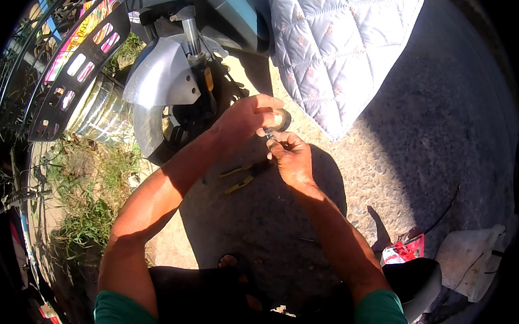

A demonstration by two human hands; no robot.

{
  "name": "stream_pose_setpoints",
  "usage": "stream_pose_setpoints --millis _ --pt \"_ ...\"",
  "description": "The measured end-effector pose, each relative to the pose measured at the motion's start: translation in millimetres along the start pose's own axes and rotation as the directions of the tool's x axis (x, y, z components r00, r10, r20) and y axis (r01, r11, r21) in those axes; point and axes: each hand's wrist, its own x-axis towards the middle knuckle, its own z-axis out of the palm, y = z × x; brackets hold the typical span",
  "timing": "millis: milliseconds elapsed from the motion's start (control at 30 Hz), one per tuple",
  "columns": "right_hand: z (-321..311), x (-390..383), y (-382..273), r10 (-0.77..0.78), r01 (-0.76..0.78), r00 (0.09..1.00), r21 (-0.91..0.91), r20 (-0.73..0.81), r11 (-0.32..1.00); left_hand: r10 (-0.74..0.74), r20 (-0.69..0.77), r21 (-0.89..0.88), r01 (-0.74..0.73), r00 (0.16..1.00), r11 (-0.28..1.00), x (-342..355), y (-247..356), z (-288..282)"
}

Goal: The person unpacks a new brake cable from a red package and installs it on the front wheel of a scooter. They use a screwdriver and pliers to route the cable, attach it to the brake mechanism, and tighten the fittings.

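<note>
My left hand [251, 114] is closed on a dark ring-shaped object [284, 120] that looks like a roll of tape. My right hand [289, 157] pinches a small greyish piece [270, 135], perhaps wiring, just below it; its exact shape is too small to make out. Yellow-handled pliers [239, 182] lie on the concrete beneath my hands. Just left of them stands the front of a scooter, with a silver mudguard [155, 74], a fork tube [191, 35] and a wheel [149, 130].
A pale quilted cloth [336, 43] covers the upper right. Black perforated panel [76, 76] and grass [86, 217] are at the left. A red packet [407, 249], a whitish container [465, 261] and a dark seat-like object [421, 273] are at the lower right. A shadow crosses the concrete [375, 191].
</note>
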Motion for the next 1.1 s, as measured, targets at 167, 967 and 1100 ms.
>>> stream_pose_setpoints --millis 167,967,1100 --pt "-1 1 -11 0.144 -0.145 0.989 0.051 0.026 0.988 0.202 0.016 0.327 -0.196 0.979 0.924 7 -12 4" --pt "-12 0 -22 0.209 -0.222 0.970 0.098 0.126 0.970 0.050 0.071 -0.098 -0.043 0.996 0.994 -6 -87 -12" --pt "-12 0 -24 0.249 -0.265 0.955 0.091 0.163 0.960 0.019 0.121 -0.021 -0.017 0.992 1.000 0 -102 -8"
